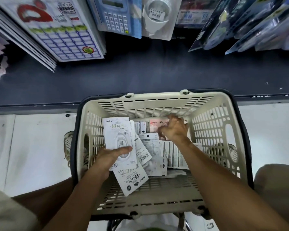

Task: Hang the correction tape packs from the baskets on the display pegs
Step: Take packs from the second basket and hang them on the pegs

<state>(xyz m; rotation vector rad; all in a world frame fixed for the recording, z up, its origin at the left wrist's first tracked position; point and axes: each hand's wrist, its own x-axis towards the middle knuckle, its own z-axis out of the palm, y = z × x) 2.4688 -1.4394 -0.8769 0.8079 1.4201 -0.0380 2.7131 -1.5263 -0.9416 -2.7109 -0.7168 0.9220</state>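
Correction tape packs (pixel 150 152) lie loose in a heap on the basket (pixel 205 124) floor, mostly toward its left side & far wall, some face down w/ barcodes up. Left hand (pixel 110 155) grips a small stack of white packs (pixel 118 139), thumb across the front, held upright over the basket's left side. Another white pack (pixel 132 179) lies upside down just below it, touching the stack's lower edge. Right hand (pixel 173 129) is down near the far wall, fingers curled around the edge of a pink-topped pack (pixel 156 124); the grip itself is blurred, can't tell how firm.

Around: cream slotted basket w/ dark handles, sitting on a light floor against a dark shelf base (pixel 140 77). Above hang a calculator pack (pixel 117 15), a tape roll pack (pixel 158 15), label sheets (pixel 63 30) at left, and blue carded packs (pixel 257 25) at right, all cut off at the top edge. A shoe (pixel 68 142) shows through the basket's left wall. Print on most packs is too small to read.
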